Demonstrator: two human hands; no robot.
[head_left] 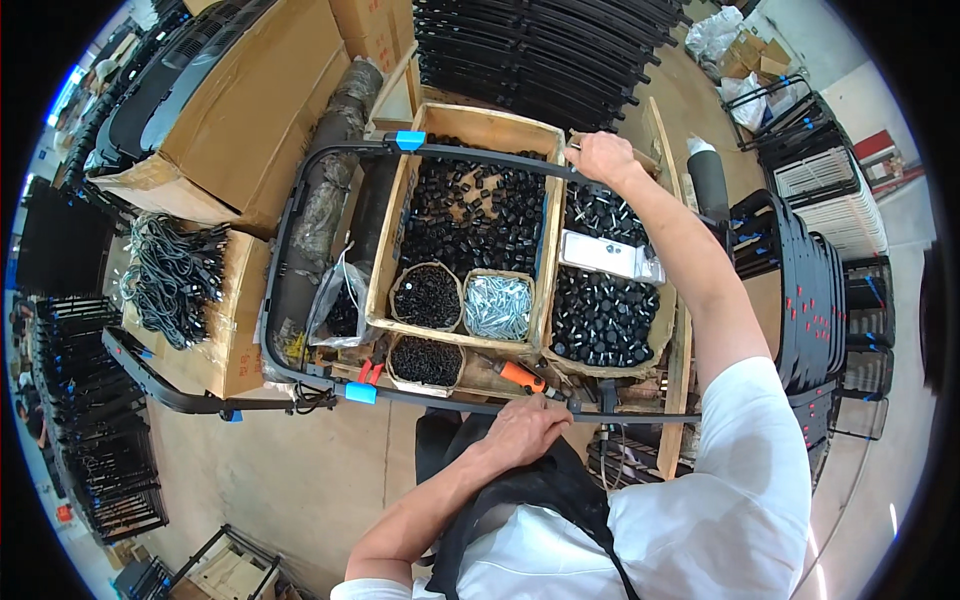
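Observation:
A black U-shaped metal tube frame (285,235) with blue tape bands lies across a wooden parts box (478,124). My right hand (600,157) is stretched out and grips the far end of the frame above the box's back right corner. My left hand (525,430) closes on the near rail of the frame, close to my body. Beside the left hand an orange-handled screwdriver (522,376) lies on the box's front edge. The box holds black plastic caps (470,215), black screws (427,296) and silver screws (498,306).
A second carton of black caps (603,315) with a clear bag (600,254) sits to the right. Stacked black chair frames (820,300) stand at right and behind. Cardboard cartons (255,90) and a bundle of black cables (175,275) are at left. Another black frame (160,385) leans lower left.

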